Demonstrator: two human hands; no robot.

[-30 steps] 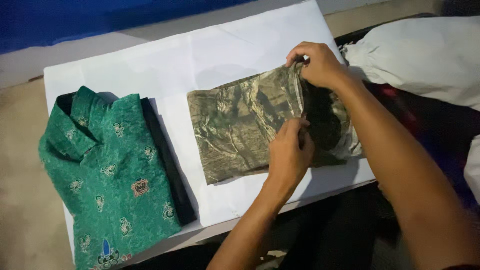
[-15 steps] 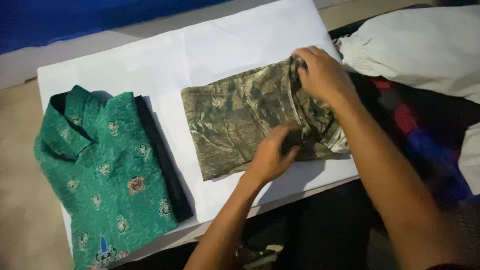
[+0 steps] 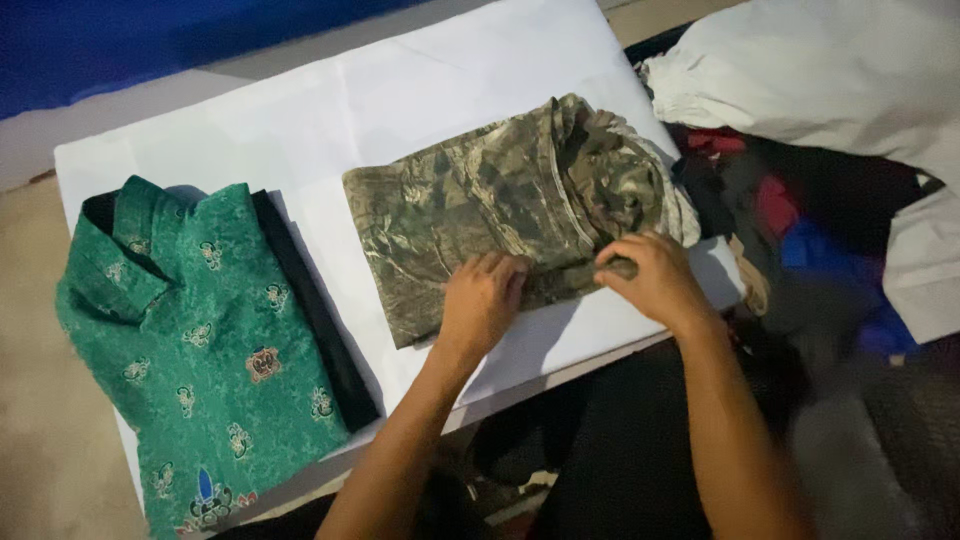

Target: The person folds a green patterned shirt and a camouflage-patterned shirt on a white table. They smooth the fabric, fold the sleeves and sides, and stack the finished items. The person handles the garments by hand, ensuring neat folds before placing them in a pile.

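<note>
left hand (image 3: 483,300) pressed flat on near edge of camo garment (image 3: 490,210), fingers together and extended, holding nothing, just pinning the cloth. right hand (image 3: 655,278) at near right corner of same garment, fingers narrow, pinching a fold of camo fabric at the fingertips. camo garment lying mid-right on white board (image 3: 300,110), mostly folded flat, right part bunched up in loose folds. versus half a second ago: right hand dropped from far right corner down to near edge; left hand slid left and flattened out, previously curled into the fabric; both hands now side by side along near edge. right flap of garment now folded over onto itself, previously spread under the right hand. green patterned shirt (image 3: 190,350) folded, collar toward far side, on left end of board, on top of dark garment (image 3: 320,320) showing along its right edge; unchanged. well apart from camo piece. white cloth bundle (image 3: 830,70) off right end of board, mixed dark, red and blue clothes pile (image 3: 800,230) below it. blue wall (image 3: 150,40) at far left.
</note>
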